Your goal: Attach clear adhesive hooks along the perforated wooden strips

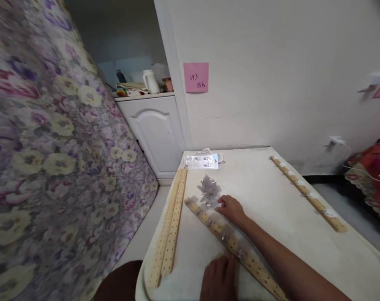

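Note:
A wooden strip with holes (254,265) lies slantwise across the table, with several clear plastic squares with metal hooks (223,237) along it. My right hand (230,208) is beside its far end, thumb and fingers closed in a pinch. What is between those fingertips, if anything, is too small to make out. Just past them lies a pile of clear hook pieces (209,188). My left hand (219,278) is close against the strip's near left side, fingers bent and slightly blurred. Its fingertips are hidden, so I cannot see what they hold.
Two more perforated wooden strips (174,217) lie side by side along the table's left edge. Another strip with white-backed hooks (306,192) lies on the right. Clear packaging (202,161) sits at the back. A wall stands behind, and a flowered curtain (61,146) hangs left.

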Demonstrator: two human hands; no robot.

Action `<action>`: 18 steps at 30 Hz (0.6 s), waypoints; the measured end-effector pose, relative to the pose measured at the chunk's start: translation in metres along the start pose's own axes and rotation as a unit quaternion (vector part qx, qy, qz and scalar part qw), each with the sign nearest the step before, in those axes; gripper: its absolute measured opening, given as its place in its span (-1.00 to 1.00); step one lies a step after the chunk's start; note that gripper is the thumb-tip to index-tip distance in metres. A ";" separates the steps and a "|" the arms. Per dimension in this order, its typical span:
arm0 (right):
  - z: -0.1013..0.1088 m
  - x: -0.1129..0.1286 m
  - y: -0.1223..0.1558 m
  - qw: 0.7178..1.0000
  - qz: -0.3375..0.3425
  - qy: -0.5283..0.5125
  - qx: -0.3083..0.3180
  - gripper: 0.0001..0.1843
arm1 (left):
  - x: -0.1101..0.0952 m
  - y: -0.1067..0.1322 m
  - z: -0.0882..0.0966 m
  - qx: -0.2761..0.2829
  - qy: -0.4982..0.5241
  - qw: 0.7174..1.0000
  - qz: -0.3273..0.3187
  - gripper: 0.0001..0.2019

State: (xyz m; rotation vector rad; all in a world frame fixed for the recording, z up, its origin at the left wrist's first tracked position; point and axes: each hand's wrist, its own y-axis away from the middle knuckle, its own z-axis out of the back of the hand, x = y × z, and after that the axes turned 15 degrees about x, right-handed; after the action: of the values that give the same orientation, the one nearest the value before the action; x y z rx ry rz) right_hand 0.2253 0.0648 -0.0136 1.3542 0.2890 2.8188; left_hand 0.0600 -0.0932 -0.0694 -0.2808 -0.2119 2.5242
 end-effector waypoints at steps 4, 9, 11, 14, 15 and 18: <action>-0.001 0.006 -0.005 0.999 -0.029 0.013 -0.005 -0.76 | 0.003 -0.001 -0.005 -0.026 -0.014 0.999 -0.014 -0.62; 0.001 0.005 -0.008 0.999 -0.046 -0.015 -0.009 -0.94 | 0.004 -0.002 -0.002 -0.038 0.009 0.999 -0.015 -0.63; 0.004 0.000 -0.008 0.998 -0.048 -0.040 -0.009 -0.96 | 0.002 -0.003 0.001 -0.034 0.014 0.999 -0.017 -0.63; 0.013 -0.011 -0.001 0.995 -0.054 -0.082 -0.015 -0.98 | 0.000 -0.003 0.007 -0.020 0.018 1.000 -0.011 -0.59; 0.017 -0.016 0.004 0.994 -0.055 -0.096 -0.021 -0.98 | -0.001 -0.003 0.010 -0.013 0.018 1.000 -0.009 -0.57; 0.030 -0.034 0.024 0.988 -0.053 -0.135 -0.046 -0.96 | -0.003 -0.003 0.017 0.000 0.017 1.000 -0.006 -0.55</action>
State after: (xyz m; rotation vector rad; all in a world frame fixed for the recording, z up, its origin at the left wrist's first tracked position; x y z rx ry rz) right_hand 0.2716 0.0433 -0.0172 1.6229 0.2167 2.4909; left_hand 0.0603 -0.0939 -0.0514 -0.3208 -0.1989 2.5055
